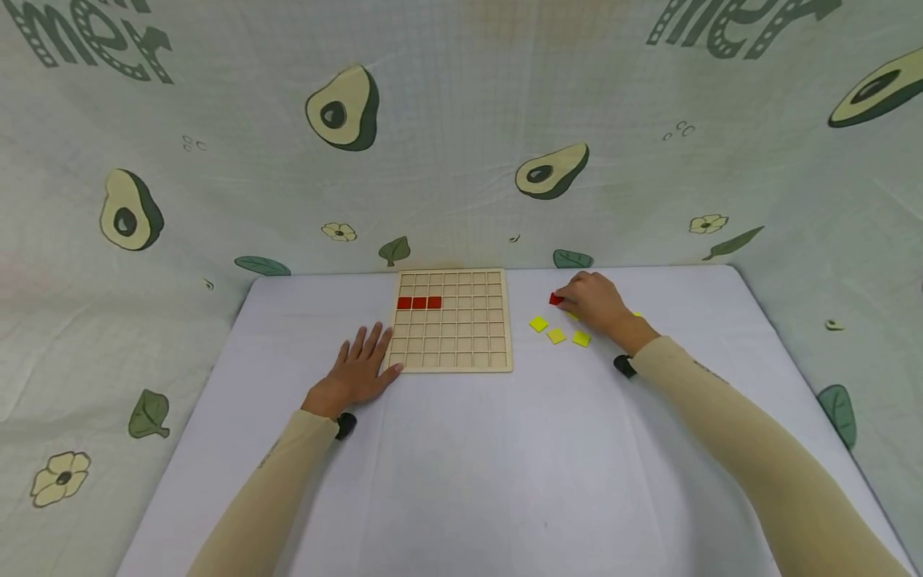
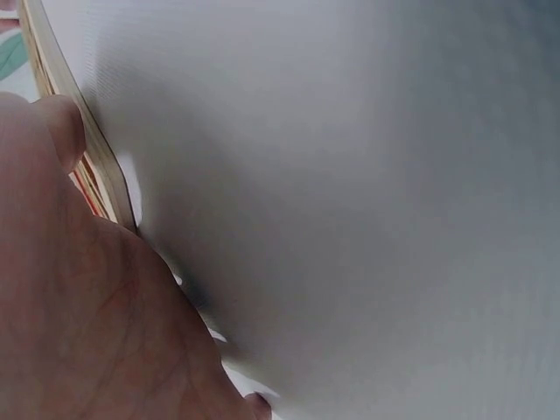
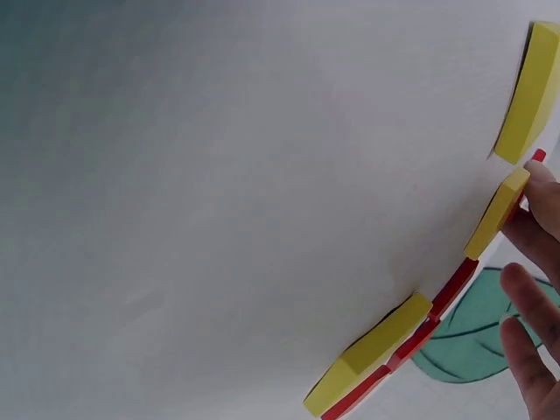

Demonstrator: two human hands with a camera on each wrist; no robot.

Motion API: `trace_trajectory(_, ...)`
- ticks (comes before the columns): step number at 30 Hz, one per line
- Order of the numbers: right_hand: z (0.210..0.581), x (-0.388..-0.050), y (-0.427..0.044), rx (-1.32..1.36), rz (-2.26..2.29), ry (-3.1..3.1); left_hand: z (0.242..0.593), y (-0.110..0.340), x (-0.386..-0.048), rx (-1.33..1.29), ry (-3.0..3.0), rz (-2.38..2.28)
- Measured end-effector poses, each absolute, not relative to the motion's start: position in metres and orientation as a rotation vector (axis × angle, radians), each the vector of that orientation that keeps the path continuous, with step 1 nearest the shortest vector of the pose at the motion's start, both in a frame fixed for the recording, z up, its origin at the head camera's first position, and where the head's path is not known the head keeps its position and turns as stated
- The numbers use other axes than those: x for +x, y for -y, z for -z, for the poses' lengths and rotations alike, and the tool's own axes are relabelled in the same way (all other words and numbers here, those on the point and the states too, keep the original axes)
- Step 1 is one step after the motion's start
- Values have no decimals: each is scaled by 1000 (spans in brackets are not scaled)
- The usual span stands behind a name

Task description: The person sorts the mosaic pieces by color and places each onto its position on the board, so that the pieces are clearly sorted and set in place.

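A pale wooden grid board (image 1: 472,332) lies on the white table; three red square tiles (image 1: 419,303) sit side by side in its second row from the far edge, starting at the left. Fingers spread, my left hand (image 1: 356,374) rests at the board's left edge, with the thumb at the near left corner. To the right of the board, my right hand (image 1: 598,303) pinches a red tile (image 1: 556,299) between thumb and fingers. Several loose yellow tiles (image 1: 555,336) lie around it. The right wrist view shows the fingers beside a yellow tile (image 3: 499,213), partly covering the red one.
In the right wrist view, more red tiles (image 3: 413,343) lie behind a yellow tile (image 3: 367,354). A cloth (image 1: 447,200) printed with avocados and leaves hangs behind the table's far edge and along both sides. The white tabletop (image 1: 461,473) stretches in front of the board.
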State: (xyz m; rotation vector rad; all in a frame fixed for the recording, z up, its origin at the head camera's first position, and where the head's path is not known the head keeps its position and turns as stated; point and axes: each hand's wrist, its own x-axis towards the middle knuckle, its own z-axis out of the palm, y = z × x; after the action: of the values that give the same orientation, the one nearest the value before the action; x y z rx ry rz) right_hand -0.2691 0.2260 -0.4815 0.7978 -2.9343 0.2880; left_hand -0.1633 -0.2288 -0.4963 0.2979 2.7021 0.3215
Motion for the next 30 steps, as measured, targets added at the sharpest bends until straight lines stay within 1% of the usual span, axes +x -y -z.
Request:
trace_trajectory(4, 481, -270, -224, 788, -282, 2971, 498, 229, -164, 301, -2715, -339)
trace_trajectory(16, 475, -264, -220, 943, -239, 2911, 499, 230, -164, 319, -2712, -317)
trace_trajectory(24, 469, -256, -213, 1014, -310, 2813, 483, 223, -159, 310, -2695, -296)
trace_trajectory(30, 462, -252, -205, 1093, -353, 2720, 481, 221, -158, 314, -2710, -286)
